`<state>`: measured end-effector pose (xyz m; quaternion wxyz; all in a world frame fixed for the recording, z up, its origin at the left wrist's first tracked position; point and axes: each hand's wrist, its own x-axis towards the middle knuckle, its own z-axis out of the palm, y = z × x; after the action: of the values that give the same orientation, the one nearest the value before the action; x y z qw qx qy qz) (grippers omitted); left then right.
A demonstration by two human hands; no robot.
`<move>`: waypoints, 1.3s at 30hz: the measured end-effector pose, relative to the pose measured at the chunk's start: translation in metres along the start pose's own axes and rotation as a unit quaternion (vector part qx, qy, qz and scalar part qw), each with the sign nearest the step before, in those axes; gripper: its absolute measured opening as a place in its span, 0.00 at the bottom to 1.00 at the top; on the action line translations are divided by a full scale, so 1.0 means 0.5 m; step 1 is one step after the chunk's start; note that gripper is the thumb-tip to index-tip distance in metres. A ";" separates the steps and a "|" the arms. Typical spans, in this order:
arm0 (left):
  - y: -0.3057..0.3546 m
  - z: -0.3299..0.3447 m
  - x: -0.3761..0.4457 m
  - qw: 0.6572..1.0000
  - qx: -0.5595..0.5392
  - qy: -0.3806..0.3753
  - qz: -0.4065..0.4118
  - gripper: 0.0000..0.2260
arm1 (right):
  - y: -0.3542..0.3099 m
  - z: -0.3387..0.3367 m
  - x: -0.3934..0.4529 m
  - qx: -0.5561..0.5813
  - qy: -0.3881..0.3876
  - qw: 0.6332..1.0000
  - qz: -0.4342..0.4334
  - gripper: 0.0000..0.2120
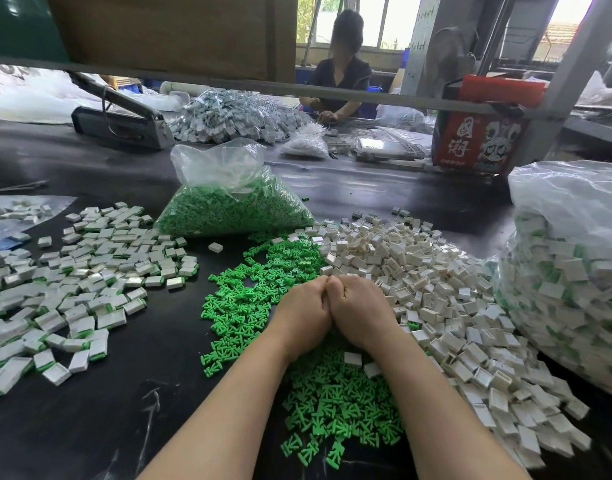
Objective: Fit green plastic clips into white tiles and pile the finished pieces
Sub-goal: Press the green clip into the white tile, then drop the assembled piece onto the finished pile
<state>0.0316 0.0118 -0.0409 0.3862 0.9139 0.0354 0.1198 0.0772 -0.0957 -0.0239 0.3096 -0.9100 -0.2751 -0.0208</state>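
Note:
My left hand [302, 311] and my right hand [358, 308] are pressed together knuckle to knuckle above a spread of loose green clips [249, 303]. Both have their fingers curled under; whatever they hold is hidden between them. More green clips [335, 403] lie beneath my forearms, with two white tiles [353, 358] on top. A broad heap of empty white tiles [436, 289] lies to the right. Finished pieces, white with green edges [79, 289], are scattered on the left.
A clear bag of green clips [235, 206] stands behind the loose clips. A big clear bag of finished pieces [571, 282] fills the right edge. A person sits across the black table [107, 393], beside a red box [477, 136] and a sealer machine [120, 123].

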 end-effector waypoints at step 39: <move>-0.016 -0.048 0.013 0.917 -0.366 0.110 -0.113 0.09 | 0.000 -0.025 0.010 -0.119 -0.063 0.990 -0.043 0.08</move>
<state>0.0323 0.0351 -0.0295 0.6986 0.6795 0.1339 0.1799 0.0829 -0.1004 -0.0125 0.1801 -0.9272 -0.3284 -0.0088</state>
